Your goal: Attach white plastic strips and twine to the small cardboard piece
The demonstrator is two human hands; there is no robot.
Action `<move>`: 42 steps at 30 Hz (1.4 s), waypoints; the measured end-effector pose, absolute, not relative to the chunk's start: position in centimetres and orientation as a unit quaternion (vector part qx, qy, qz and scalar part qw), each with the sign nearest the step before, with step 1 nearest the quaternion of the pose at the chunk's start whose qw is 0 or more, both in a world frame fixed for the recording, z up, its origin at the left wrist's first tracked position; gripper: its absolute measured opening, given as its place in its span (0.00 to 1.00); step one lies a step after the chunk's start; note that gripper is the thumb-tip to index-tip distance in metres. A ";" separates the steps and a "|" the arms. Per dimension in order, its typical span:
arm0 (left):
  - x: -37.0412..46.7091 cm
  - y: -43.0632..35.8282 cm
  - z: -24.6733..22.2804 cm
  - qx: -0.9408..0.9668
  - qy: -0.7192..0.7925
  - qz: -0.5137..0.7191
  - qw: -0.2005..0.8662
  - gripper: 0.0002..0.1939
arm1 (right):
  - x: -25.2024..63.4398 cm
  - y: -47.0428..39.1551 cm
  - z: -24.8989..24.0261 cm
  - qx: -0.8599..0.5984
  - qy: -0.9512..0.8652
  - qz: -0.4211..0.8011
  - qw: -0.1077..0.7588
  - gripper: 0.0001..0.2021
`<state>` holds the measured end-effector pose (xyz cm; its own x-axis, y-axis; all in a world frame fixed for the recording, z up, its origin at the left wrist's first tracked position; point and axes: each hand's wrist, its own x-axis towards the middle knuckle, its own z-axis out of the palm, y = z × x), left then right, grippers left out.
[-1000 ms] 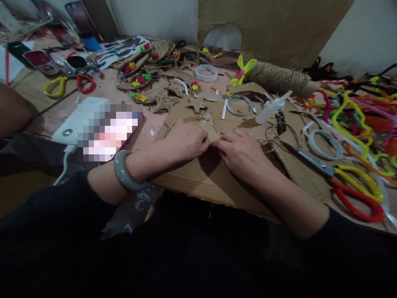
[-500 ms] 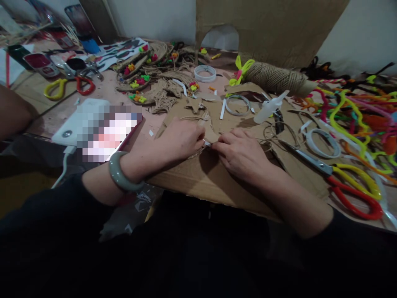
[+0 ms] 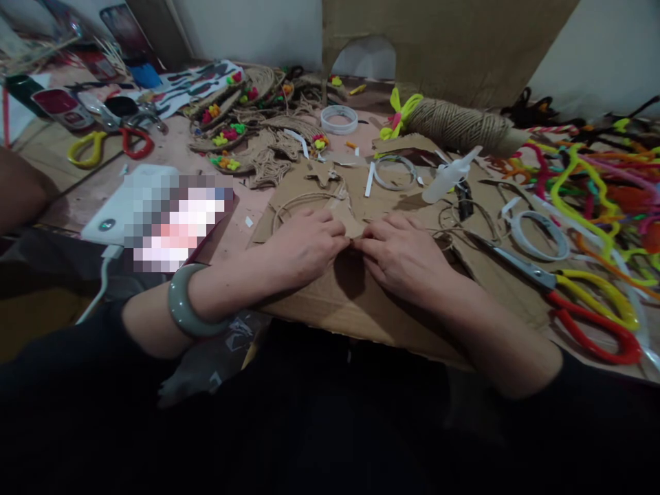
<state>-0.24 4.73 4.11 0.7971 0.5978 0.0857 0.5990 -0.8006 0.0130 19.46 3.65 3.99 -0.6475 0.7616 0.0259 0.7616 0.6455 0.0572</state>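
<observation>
My left hand [image 3: 312,244] and my right hand [image 3: 402,254] meet fingertip to fingertip over the cardboard sheet [image 3: 320,295] near its front edge. Both are closed in a pinch on something small between them, mostly hidden by the fingers. Just behind my left hand lies a loop of twine [image 3: 299,199], beside a small star-shaped cardboard piece [image 3: 323,175]. A white glue bottle [image 3: 444,182] leans behind my right hand, with more thin twine near it.
Scissors with red and yellow handles [image 3: 551,278] lie right of my right hand. A twine roll [image 3: 458,127] and tape rings [image 3: 339,120] are behind. A phone [image 3: 180,230] and white power bank [image 3: 111,216] sit left. Another person's arm [image 3: 23,185] shows at far left.
My left hand has turned and its fingertips have come right up to those of my right hand. The white strip seen between them is now hidden. More of the twine loop shows.
</observation>
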 end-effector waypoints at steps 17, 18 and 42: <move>0.4 4.0 4.1 -0.940 -0.333 0.033 0.063 0.11 | 23.2 3.0 3.7 0.386 0.904 0.027 -0.183 0.14; 0.4 3.9 4.2 -0.938 -0.338 0.041 0.060 0.12 | 23.6 2.8 3.9 0.388 0.902 0.029 -0.190 0.13; 0.2 3.9 4.7 -0.932 -0.354 -0.066 0.043 0.16 | 24.2 -0.1 4.8 0.449 0.883 0.067 -0.121 0.13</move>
